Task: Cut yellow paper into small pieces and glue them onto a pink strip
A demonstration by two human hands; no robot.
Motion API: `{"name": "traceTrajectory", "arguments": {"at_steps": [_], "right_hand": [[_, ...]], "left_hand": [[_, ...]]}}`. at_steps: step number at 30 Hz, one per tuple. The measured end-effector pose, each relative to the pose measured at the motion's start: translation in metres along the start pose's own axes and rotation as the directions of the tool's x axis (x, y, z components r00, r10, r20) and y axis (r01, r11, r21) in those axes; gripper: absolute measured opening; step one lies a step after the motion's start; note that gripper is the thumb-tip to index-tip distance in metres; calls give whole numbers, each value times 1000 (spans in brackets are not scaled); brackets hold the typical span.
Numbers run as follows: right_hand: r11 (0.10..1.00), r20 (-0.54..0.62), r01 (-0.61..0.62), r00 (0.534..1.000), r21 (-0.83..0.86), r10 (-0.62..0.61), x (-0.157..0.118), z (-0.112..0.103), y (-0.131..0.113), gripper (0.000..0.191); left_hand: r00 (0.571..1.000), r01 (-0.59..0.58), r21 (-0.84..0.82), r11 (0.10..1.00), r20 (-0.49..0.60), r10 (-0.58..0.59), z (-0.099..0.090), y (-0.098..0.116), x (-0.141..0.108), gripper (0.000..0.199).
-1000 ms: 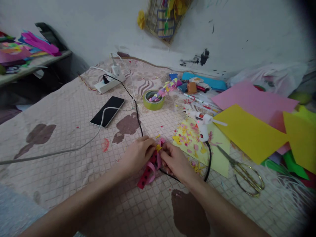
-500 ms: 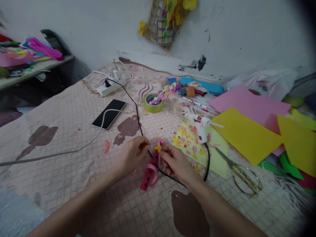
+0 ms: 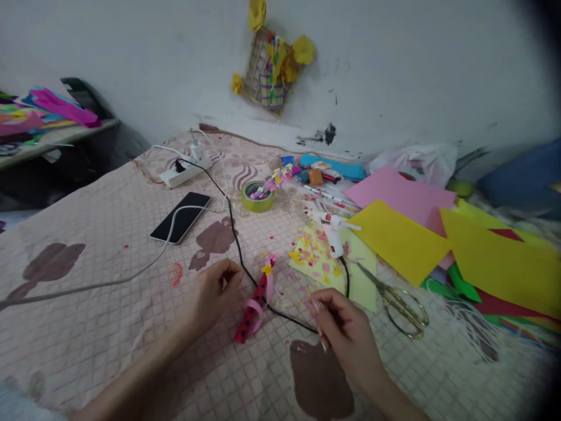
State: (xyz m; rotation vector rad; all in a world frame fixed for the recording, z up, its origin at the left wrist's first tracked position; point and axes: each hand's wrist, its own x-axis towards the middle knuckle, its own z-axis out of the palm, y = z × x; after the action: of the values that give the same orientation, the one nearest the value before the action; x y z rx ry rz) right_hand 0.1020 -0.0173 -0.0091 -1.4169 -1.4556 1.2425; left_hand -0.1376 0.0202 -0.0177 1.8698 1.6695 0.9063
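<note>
A dark pink strip with black dots [image 3: 252, 313] lies on the cloth between my hands. A pale pink ribbon [image 3: 255, 304] loops around it, and a small yellow flower [image 3: 267, 269] sits near its upper end. My left hand [image 3: 217, 292] hovers just left of the strip, thumb and fingers pinched; whether anything is in them cannot be made out. To the right, apart from the strip, my right hand [image 3: 342, 321] has its fingertips pressed together, with their contents too small to tell. A black cord [image 3: 289, 316] runs beneath the strip.
A white glue gun [image 3: 333, 234] rests on a pale yellow sheet [image 3: 363, 280] scattered with paper bits. Scissors [image 3: 398, 304] and yellow foam sheets [image 3: 398, 240] lie rightward. Further back are a phone [image 3: 182, 217], a tape roll [image 3: 258, 203] and a power strip [image 3: 186, 171].
My right hand has moved away from the dotted strip, right and toward me. My left hand stays near the strip. The head view has shifted right and upward.
</note>
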Motion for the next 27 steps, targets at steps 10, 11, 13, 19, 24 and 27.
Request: {"name": "traceTrajectory", "arguments": {"at_steps": [10,11,13,19,24,27], "right_hand": [[968,-229,174,950,-181,-214,-12,-20,20,10],[968,-247,175,944,-177,-216,-13,-22,22,10],[967,-284,185,931,-173,-228,-13,-27,24,11],[921,-369,279,854,-271,-367,-2,-43,32,12],[860,-418,316,772,-401,-479,5,-59,28,14],[721,-321,348,721,-599,-614,3,-64,23,12]], "left_hand": [[982,28,-6,1000,-185,-28,2,0,-2,28],[977,47,-4,999,-206,-47,2,-2,-2,24],[971,62,-36,997,-231,-69,3,-4,-3,18],[963,-5,-9,1000,-270,2,7,-8,2,14],[954,-36,65,997,-294,54,7,-9,12,16],[950,-64,52,997,-304,77,7,-11,16,16]]}}
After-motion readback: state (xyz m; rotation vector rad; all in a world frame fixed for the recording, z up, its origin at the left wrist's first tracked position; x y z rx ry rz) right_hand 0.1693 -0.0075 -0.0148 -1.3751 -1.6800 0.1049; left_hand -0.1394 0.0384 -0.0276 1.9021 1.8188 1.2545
